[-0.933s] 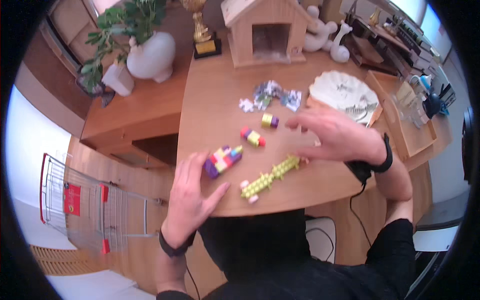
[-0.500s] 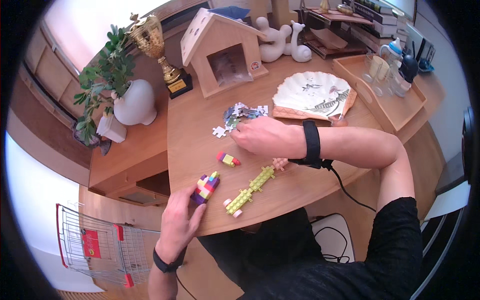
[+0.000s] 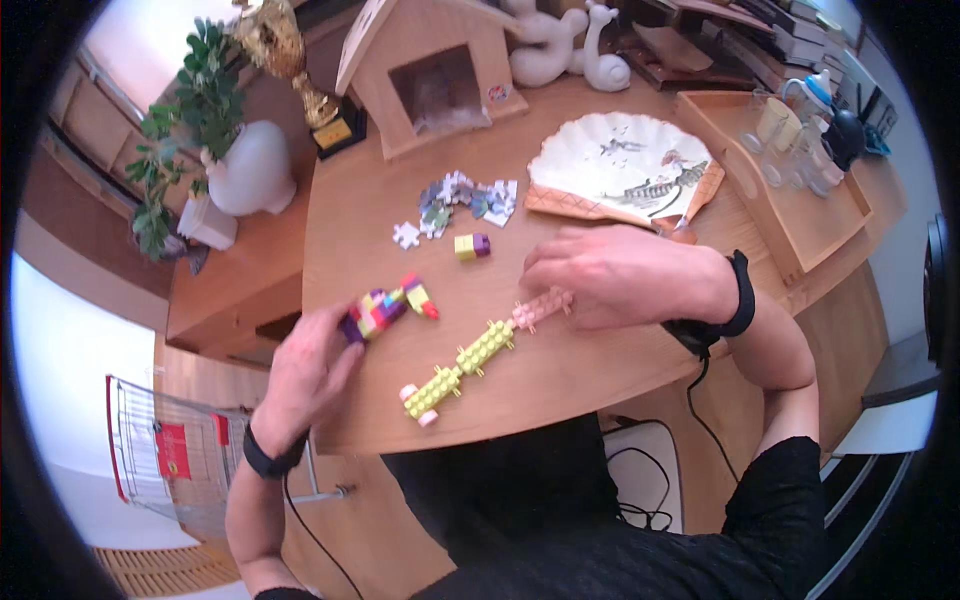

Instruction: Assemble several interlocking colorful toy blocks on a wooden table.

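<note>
The left hand [image 3: 300, 370] was at the left of the wooden surface [image 3: 570, 400], pinching the purple end of a multicoloured brick block [image 3: 375, 315] between thumb and fingers. A smaller red and lime piece [image 3: 420, 298] lay at the block's other end — whether joined or merely touching could not be made out. The right hand [image 3: 630, 275] was over a pink studded piece [image 3: 545, 308], fingers bent and close together; their tips were partly hidden, so whether they pinched anything could not be told. A jointed lime strip [image 3: 460, 370] ran diagonally from that piece toward the near edge. Beyond lay a lime and purple brick [image 3: 472, 246], loose puzzle pieces [image 3: 455, 205] and a fan-shaped dish [image 3: 615, 160].
</note>
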`<state>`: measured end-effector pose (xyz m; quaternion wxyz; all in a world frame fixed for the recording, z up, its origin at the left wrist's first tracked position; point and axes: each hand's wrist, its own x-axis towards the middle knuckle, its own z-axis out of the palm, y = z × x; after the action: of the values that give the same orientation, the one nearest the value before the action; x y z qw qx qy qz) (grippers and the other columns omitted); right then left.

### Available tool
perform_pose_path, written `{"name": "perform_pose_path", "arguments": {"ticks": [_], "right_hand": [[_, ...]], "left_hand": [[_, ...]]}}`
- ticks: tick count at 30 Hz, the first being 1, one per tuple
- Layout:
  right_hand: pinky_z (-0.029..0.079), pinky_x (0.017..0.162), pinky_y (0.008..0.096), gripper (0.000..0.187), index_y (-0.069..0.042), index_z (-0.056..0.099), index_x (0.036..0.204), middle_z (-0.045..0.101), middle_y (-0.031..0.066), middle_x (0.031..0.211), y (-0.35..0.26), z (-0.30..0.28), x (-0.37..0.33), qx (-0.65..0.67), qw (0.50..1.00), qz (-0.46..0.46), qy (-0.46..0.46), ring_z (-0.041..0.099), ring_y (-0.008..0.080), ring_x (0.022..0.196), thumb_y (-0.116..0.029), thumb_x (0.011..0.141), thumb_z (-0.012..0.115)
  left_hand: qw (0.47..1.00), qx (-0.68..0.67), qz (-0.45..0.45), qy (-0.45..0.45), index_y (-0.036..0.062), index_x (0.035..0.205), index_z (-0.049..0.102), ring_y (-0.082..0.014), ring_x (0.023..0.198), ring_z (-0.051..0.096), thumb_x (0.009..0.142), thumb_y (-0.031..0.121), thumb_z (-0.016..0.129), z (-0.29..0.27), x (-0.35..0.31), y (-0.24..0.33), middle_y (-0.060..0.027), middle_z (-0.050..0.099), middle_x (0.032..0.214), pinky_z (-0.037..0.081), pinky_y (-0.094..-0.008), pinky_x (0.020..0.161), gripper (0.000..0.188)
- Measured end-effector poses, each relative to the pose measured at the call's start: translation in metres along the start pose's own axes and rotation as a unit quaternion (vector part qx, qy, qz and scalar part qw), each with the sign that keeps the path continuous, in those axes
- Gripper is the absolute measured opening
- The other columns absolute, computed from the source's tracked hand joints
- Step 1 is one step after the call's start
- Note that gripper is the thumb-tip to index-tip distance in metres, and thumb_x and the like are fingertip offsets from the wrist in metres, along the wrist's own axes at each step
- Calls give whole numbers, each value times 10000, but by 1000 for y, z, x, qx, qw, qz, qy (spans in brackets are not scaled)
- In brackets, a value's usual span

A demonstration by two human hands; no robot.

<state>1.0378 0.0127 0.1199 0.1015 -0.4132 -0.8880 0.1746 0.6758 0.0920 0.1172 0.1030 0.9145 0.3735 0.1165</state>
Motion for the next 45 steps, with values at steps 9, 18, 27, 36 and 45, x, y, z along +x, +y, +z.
{"name": "perform_pose_path", "arguments": {"ticks": [9, 18, 27, 36, 45], "right_hand": [[479, 896, 368, 394, -46, 616, 1108, 589, 100, 1078, 11, 2, -7, -22, 998, 29, 43, 585, 287, 1038, -157, 748, 731], [498, 821, 393, 245, -37, 632, 987, 594, 128, 942, 6, -2, -8, -8, 998, 13, 60, 608, 307, 946, -147, 770, 665], [526, 710, 397, 158, -37, 588, 883, 555, 116, 884, 7, 14, -12, -26, 994, -36, 103, 586, 290, 875, -151, 782, 630], [526, 670, 339, 213, -93, 644, 990, 563, 55, 919, 7, 23, -4, -49, 994, -31, 94, 589, 222, 884, -250, 853, 684], [527, 664, 347, 185, -118, 634, 951, 580, 54, 930, -1, 19, -6, -58, 994, 0, 97, 604, 234, 876, -217, 812, 706]], "left_hand": [[996, -39, 14, 74, -6, 1197, 578, -364, 1037, 582, 724, 273, 816, 5, -23, 45, -200, 596, 1125, 468, -419, 913, 599], [993, 7, 90, 78, 1, 1121, 617, -314, 867, 597, 727, 264, 816, 26, -41, 64, -145, 605, 970, 494, -388, 758, 514], [997, 8, 81, 12, 7, 1137, 620, -305, 869, 597, 707, 314, 824, 14, -39, 64, -143, 608, 992, 498, -396, 752, 567], [973, 75, 207, -71, 31, 1115, 619, -287, 921, 609, 777, 316, 771, 0, 26, 91, -127, 622, 1020, 491, -385, 798, 468], [967, 66, 235, -75, 47, 1024, 628, -247, 826, 590, 827, 288, 717, 22, 25, 78, -84, 579, 892, 482, -339, 733, 323]]}}
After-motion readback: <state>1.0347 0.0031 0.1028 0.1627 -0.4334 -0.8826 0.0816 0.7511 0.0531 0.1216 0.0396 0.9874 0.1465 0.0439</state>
